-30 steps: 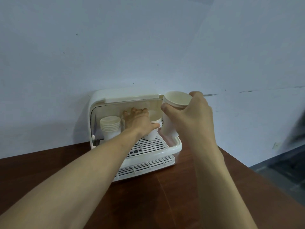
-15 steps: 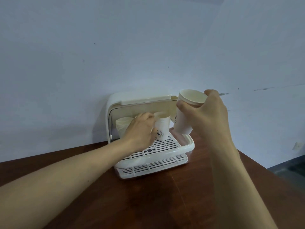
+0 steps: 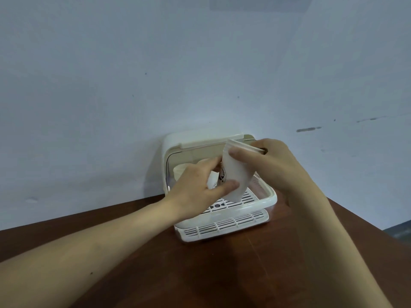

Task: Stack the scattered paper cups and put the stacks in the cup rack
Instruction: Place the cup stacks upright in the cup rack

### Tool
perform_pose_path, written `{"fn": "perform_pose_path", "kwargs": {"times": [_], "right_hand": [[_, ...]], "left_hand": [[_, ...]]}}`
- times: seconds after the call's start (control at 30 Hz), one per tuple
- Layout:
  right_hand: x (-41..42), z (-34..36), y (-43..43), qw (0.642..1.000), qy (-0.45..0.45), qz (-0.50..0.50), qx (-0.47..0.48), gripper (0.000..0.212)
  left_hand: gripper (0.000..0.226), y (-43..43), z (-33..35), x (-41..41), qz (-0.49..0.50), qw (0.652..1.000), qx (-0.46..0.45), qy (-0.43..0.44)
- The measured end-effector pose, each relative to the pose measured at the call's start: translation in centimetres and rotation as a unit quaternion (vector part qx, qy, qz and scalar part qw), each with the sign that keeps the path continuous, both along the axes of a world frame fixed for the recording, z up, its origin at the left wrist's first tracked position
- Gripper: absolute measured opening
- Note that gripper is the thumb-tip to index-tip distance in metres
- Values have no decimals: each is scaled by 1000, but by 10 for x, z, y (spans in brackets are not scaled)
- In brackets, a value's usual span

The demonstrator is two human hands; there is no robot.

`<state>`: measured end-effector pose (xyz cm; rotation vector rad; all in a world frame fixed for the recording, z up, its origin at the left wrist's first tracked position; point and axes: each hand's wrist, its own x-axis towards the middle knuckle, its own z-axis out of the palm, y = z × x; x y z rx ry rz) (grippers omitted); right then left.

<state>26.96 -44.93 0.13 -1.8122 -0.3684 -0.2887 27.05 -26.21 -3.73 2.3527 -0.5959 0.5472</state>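
Cup rack (image 3: 272, 200) stood at the worktop's (image 3: 200, 274) 12 o'clock edge, backed against the wall (image 3: 133, 85).
Over the rack's grid the right hand (image 3: 273, 170) gripped a cup stack (image 3: 235, 172); at the stack's 8 o'clock the left hand (image 3: 198, 190) held a lone cup (image 3: 212, 182), thumb touching the stack. More cups (image 3: 181, 170) stood inside the rack at its 10 o'clock corner.

The left hand (image 3: 195, 187) and right hand (image 3: 273, 165) are bare, forearms uncovered too. A dark speck (image 3: 91, 273), perhaps a mole, marks the left forearm (image 3: 100, 252).
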Motion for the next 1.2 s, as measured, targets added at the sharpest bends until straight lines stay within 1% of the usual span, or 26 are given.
{"fn": "perform_pose_path", "kwargs": {"times": [0.07, 0.1, 0.17, 0.3, 0.37, 0.43, 0.5, 0.53, 0.57, 0.67, 0.83, 0.9, 1.07, 1.2], "right_hand": [[-2, 0, 2, 1000, -1, 1, -16, 28], [-2, 0, 3, 1000, 0, -3, -27, 33], [-1, -1, 6, 999, 0, -7, -39, 51], [-4, 1, 13, 998, -1, -2, -61, 87], [-7, 2, 15, 998, 12, -9, -66, 93], [-6, 1, 14, 998, 15, -22, -54, 85], [-5, 2, 12, 997, 0, -63, -44, 65], [-6, 2, 11, 996, -5, -84, -38, 57], [-6, 4, 10, 995, -6, -93, -27, 55], [-5, 4, 10, 995, -18, -101, 1, 56], [-2, 3, 12, 996, -19, -89, -5, 56], [-2, 2, 12, 996, -16, -87, -3, 51], [-2, 3, 14, 996, -16, -82, -7, 48], [-3, 3, 14, 997, -9, -81, -12, 44]], "left_hand": [[42, -1, 1, 2, 3, 1000, -18, -1], [44, -1, 3, 2, 10, 1000, -23, -5], [53, -1, 5, 4, 23, 999, -27, -16], [80, 4, 3, 10, 30, 998, -40, -25], [85, 6, 2, 14, 37, 998, -32, -34], [90, 9, 0, 18, 52, 998, -19, -38], [92, 13, -2, 22, 64, 997, 0, -35], [90, 16, -3, 23, 72, 997, 12, -33], [85, 18, -5, 25, 81, 996, 25, -35], [74, 27, -12, 30, 119, 990, 63, -32], [75, 35, -23, 37, 169, 976, 137, 18], [74, 36, -27, 39, 183, 970, 160, 33], [90, 37, -36, 45, 201, 959, 189, 70], [89, 37, -38, 48, 214, 954, 193, 76]]}}
